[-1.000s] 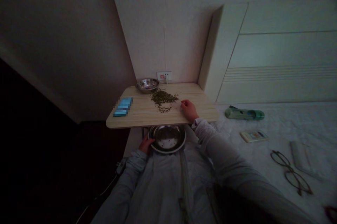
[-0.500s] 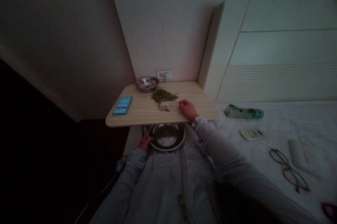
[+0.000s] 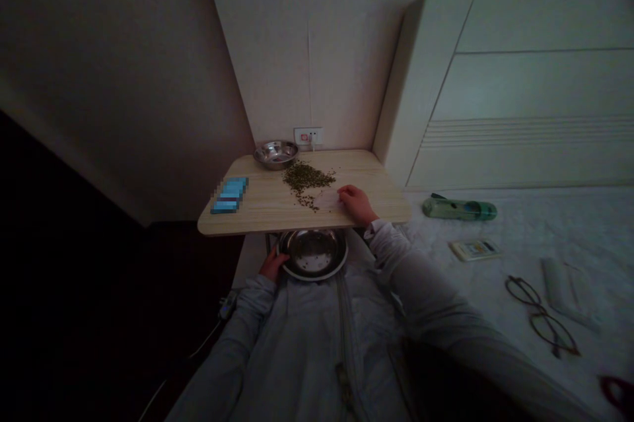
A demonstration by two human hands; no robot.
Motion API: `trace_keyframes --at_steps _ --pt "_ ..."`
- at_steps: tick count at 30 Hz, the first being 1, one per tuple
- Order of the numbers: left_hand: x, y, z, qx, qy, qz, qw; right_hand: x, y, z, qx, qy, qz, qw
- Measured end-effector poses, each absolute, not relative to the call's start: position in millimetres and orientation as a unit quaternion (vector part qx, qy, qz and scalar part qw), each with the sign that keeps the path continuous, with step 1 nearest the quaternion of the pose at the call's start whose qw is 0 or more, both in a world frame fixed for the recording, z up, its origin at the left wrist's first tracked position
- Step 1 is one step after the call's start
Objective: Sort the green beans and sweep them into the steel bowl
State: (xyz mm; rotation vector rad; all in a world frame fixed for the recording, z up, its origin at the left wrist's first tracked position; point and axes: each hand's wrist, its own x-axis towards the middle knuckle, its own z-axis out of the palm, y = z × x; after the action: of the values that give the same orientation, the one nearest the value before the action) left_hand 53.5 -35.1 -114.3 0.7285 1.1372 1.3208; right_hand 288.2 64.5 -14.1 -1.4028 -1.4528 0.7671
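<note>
My left hand (image 3: pixel 274 265) grips the left rim of a steel bowl (image 3: pixel 313 254) held just below the near edge of a small wooden table (image 3: pixel 267 214). A few green beans lie in that bowl. My right hand (image 3: pixel 355 203) rests on the tabletop, fingers curled on a pale flat card (image 3: pixel 325 200) whose edge touches the table. A pile of small green beans (image 3: pixel 306 178) lies just left of and beyond the card, with a few stragglers trailing toward the near edge. A second steel bowl (image 3: pixel 275 152) stands at the table's back.
A blue flat object (image 3: pixel 230 194) lies on the table's left side. A wall socket (image 3: pixel 308 137) is behind the table. On the bed to the right lie a green bottle (image 3: pixel 459 209), a small box (image 3: pixel 474 249), glasses (image 3: pixel 539 316) and a pale case (image 3: pixel 559 286).
My right hand has slid a little toward the near edge with the pale card. A few loose beans now sit closer to the table edge. The left hand keeps the bowl in place.
</note>
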Motion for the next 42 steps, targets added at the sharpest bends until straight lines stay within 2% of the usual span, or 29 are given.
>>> trace_keyframes --at_steps 9,19,30,42 --pt "55.2 -36.8 -110.3 0.292 0.49 0.561 0.6 317.2 51.8 -20.6 -0.615 -0.553 0.271 0.493" --pt "58.5 -40.4 -99.6 0.292 0.483 0.558 0.608 327.0 30.8 -18.5 -0.67 -0.592 0.185 0.407" --pt "54.2 -35.9 -107.1 0.305 0.508 0.556 0.583 308.6 12.1 -15.8 -0.629 -0.623 0.256 0.388" --pt "57.5 -38.6 -104.3 0.29 0.493 0.563 0.596 288.4 26.9 -7.5 -0.551 -0.624 0.36 0.421"
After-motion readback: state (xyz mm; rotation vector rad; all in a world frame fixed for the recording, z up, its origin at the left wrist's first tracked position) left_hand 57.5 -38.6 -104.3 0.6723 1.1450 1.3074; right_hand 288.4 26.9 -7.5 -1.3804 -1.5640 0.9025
